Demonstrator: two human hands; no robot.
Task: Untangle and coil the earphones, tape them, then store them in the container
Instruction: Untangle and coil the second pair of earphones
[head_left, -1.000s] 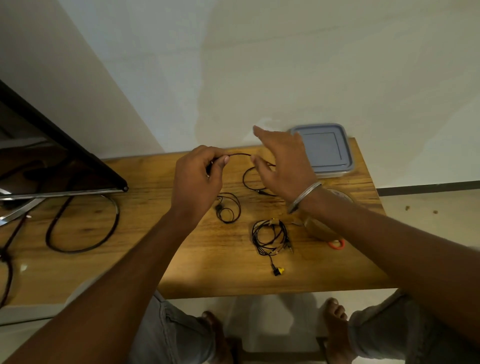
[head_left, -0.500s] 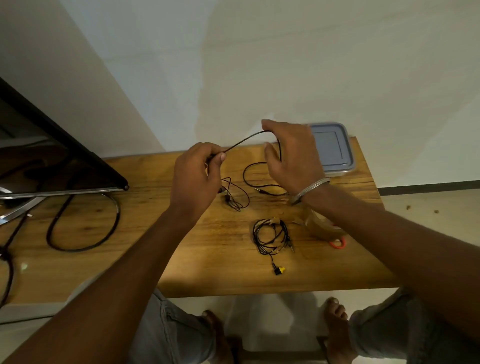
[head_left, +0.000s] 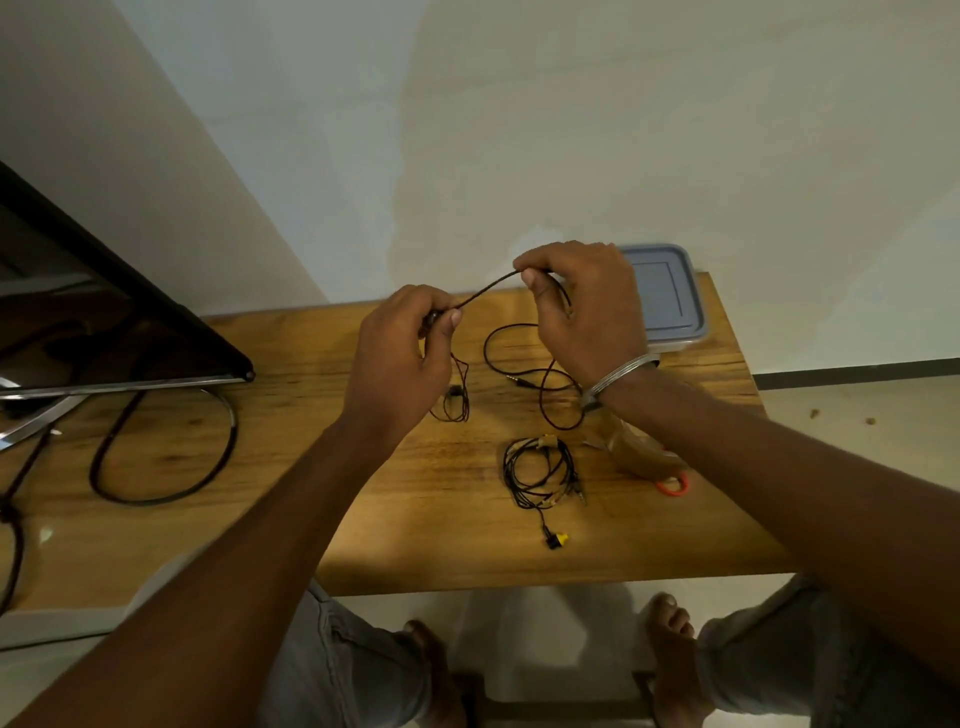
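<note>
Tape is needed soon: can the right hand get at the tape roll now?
Probably not yet: the right hand is pinching the earphone cable, though the tape roll lies close under its forearm.

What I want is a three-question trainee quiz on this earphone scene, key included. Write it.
1. True or false: the grey container at the far edge of the table has its lid on.
2. The black cable between the left hand and the right hand is: A) lying flat on the table; B) pinched by both hands and raised; C) inside the container.
3. What colour is the piece at the loose end trailing from the coiled earphones?
Key: 1 true; 2 B; 3 yellow.
</note>
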